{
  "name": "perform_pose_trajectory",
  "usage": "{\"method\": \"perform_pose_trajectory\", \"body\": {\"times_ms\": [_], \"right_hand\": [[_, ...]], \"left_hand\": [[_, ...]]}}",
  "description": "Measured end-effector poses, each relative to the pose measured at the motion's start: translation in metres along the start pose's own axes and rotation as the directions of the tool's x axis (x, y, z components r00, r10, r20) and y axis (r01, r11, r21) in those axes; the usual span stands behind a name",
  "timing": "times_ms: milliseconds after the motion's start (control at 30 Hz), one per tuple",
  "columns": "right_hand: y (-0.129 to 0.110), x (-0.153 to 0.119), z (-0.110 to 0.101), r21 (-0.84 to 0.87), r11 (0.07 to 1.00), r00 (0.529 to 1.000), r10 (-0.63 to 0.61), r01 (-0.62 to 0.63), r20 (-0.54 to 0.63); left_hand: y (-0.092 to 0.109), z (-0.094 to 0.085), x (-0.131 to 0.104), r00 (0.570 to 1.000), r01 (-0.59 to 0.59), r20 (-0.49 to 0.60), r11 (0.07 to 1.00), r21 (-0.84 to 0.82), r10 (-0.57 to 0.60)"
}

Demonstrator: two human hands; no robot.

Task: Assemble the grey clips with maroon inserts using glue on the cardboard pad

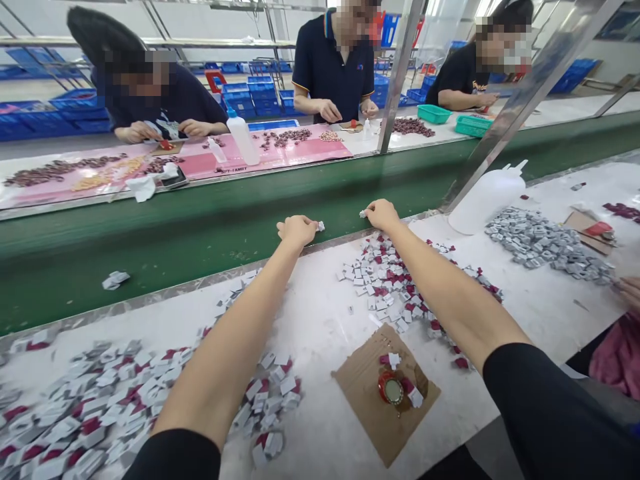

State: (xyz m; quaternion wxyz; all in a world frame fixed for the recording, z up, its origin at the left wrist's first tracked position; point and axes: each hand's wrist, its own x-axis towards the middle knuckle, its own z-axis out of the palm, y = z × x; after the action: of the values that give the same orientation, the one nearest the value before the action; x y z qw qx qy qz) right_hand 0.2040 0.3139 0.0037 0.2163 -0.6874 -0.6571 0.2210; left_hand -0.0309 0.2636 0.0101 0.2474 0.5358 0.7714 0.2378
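Note:
Both my arms reach forward over the near edge of the green belt (200,247). Pinched in my left hand (297,232) is a small light-grey plastic piece (321,227). My right hand (383,215), a short way to the right, pinches another small pale piece (363,214) between thumb and fingers. Exact shapes are too small to make out. On the white table below lie loose grey and dark-red pieces (120,380), with a second pile (385,273) under my right forearm. A cardboard square (365,407) bears a red bottle cap (390,388) and two grey-and-red pieces.
A few grey pieces (115,280) lie on the belt at left. A white squeeze bottle (485,200) leans by a metal post (530,100). More grey pieces (545,243) are heaped at right, near another person's hand (629,291). Three co-workers sit across the belt.

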Motion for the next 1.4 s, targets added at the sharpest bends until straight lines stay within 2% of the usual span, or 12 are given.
{"method": "perform_pose_trajectory", "body": {"times_ms": [100,200,333,400,500,600,667,733,900,1000,1200,1400], "right_hand": [[-0.002,0.0,0.009,0.007,0.997,0.994,-0.083,0.083,0.072],[-0.008,-0.007,0.01,0.058,0.982,0.976,-0.188,0.182,0.113],[-0.014,-0.038,-0.003,0.143,0.96,0.965,-0.252,0.24,0.071],[-0.01,-0.07,-0.016,0.245,0.935,0.961,-0.273,0.255,0.041],[0.004,-0.139,-0.036,0.607,0.765,0.953,-0.299,0.214,0.041],[0.018,-0.205,-0.045,0.802,0.597,0.955,-0.249,0.022,0.159],[0.023,-0.237,-0.046,0.854,0.513,0.954,-0.203,-0.089,0.221],[0.025,-0.257,-0.045,0.88,0.454,0.957,-0.17,-0.137,0.237],[0.032,-0.28,-0.045,0.923,0.347,0.969,-0.112,-0.169,0.22],[0.039,-0.291,-0.045,0.941,0.299,0.978,-0.079,-0.159,0.191],[0.055,-0.312,-0.047,0.934,0.353,0.996,-0.041,-0.057,0.077],[0.064,-0.326,-0.05,0.927,0.372,0.998,-0.014,-0.055,0.065]], "left_hand": [[-0.003,0.001,0.002,1.0,0.026,-0.001,0.996,0.081,-0.026],[-0.005,-0.004,-0.008,1.0,0.009,0.001,0.99,0.141,-0.009],[-0.027,-0.031,-0.049,0.997,-0.078,0.007,0.974,0.212,0.078],[-0.049,-0.049,-0.08,0.978,-0.206,0.048,0.93,0.304,0.201],[-0.081,-0.067,-0.123,0.923,-0.385,0.187,0.822,0.419,0.337],[-0.097,-0.063,-0.143,0.916,-0.401,0.199,0.772,0.493,0.348],[-0.096,-0.054,-0.144,0.925,-0.376,0.165,0.757,0.535,0.343],[-0.09,-0.046,-0.14,0.928,-0.363,0.146,0.75,0.553,0.342],[-0.079,-0.047,-0.14,0.906,-0.409,0.167,0.704,0.581,0.388],[-0.081,-0.05,-0.145,0.913,-0.378,0.148,0.649,0.66,0.381],[-0.084,-0.046,-0.149,0.917,-0.363,0.151,0.612,0.703,0.369],[-0.079,-0.052,-0.163,0.922,-0.369,0.171,0.655,0.66,0.347]]}}
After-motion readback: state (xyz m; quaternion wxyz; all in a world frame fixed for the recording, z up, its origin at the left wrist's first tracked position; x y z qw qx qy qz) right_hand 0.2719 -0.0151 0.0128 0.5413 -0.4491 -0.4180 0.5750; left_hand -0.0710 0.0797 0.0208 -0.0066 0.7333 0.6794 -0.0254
